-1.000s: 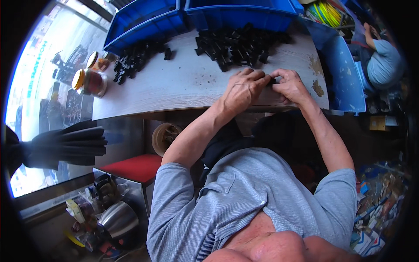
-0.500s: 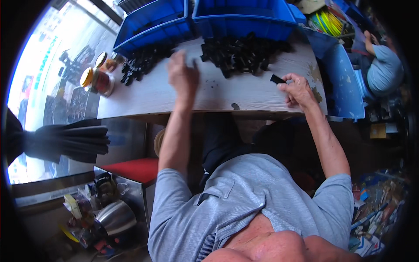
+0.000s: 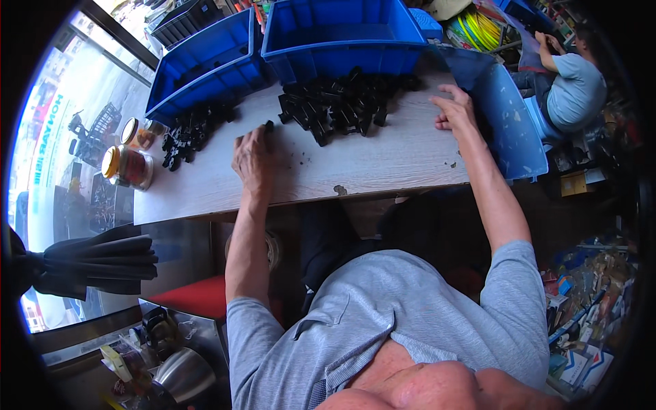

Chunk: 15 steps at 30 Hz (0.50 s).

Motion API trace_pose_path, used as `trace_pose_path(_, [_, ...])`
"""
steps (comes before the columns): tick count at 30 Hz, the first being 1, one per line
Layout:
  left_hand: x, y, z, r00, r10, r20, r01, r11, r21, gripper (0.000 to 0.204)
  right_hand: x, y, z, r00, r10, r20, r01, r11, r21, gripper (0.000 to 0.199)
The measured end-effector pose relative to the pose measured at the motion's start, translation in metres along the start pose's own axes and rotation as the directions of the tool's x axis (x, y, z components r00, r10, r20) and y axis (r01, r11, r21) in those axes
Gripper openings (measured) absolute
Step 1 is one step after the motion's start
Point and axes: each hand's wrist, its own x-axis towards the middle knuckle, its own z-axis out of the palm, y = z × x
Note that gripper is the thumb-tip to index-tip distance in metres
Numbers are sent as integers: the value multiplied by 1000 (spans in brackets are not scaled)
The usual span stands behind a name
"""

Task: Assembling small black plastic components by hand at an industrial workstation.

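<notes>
My left hand rests low over the table with its fingers curled together. A small black plastic piece pokes out at its fingertips. On the right, my right hand hovers by the table's right edge, fingers apart and nothing in them. Between the hands and farther back lies a heap of black plastic parts, elongated in shape. Smaller black parts form a second pile to the left of my left hand.
Two blue bins stand along the table's back. A pale blue tub adjoins the right edge. Lidded jars stand at the left by the window. Another person sits beyond the tub.
The black piece in my right hand is gone; that hand has opened and moved toward the tub. My left hand has come down left of the larger heap and closed. The view has shifted.
</notes>
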Motion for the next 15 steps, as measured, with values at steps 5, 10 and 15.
trace_pose_path(5, [-19,14,-3,997,74,-13,-74,996,-44,40,6,-25,28,995,-67,79,81,977,-199,46])
trace_pose_path(10, [-15,19,-4,997,78,5,-78,996,-33,41,15,-26,33,993,-70,100,101,933,-345,38])
trace_pose_path(15, [-11,20,-6,996,88,-17,-89,993,-83,26,30,-6,24,979,-82,185,132,951,-280,28])
